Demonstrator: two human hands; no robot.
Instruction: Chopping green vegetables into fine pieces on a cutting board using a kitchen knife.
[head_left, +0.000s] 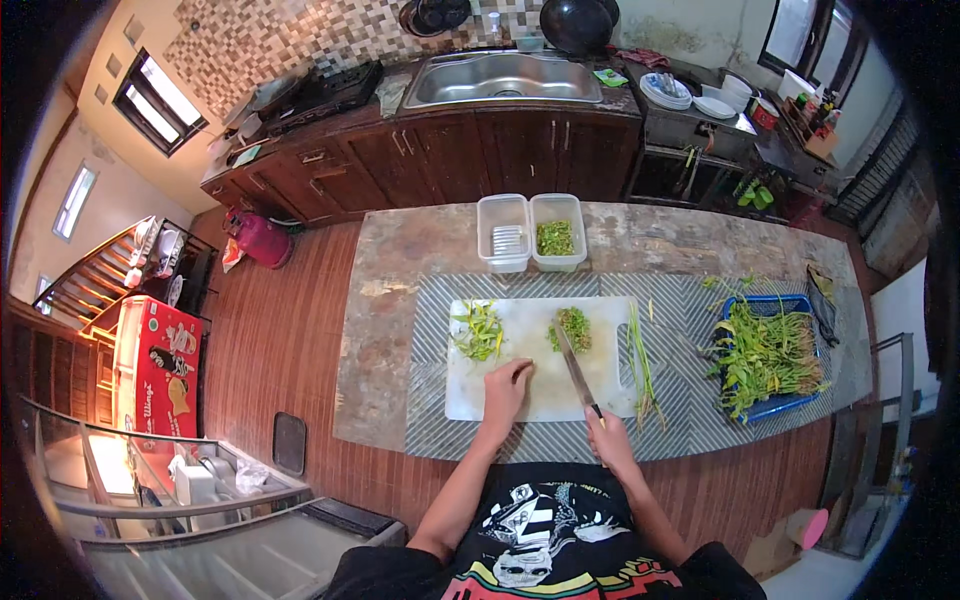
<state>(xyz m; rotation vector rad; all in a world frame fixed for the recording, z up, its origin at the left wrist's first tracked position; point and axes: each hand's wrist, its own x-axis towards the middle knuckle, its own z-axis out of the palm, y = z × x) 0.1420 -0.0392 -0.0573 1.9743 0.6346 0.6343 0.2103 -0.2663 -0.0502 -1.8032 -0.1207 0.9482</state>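
Observation:
My right hand (609, 439) is closed around the handle of a kitchen knife (576, 371). The blade slants up and left over a white cutting board (540, 390), its tip at a small pile of chopped greens (574, 330). My left hand (510, 386) rests near the middle of the board, fingers curled and bunched; whether they pinch anything cannot be told. Leafy pieces (480, 331) lie at the board's upper left. Long green stems (639, 360) lie along its right edge. A blue plastic basket (772, 411) full of leafy stems stands farther right.
Two clear plastic containers stand behind the board, the left one (504, 259) without greens, the right one (557, 262) holding chopped greens. A patterned mat (525, 444) lies under the board. A dark crumpled item (823, 304) is beside the basket. Beyond are a counter and steel sink (506, 79).

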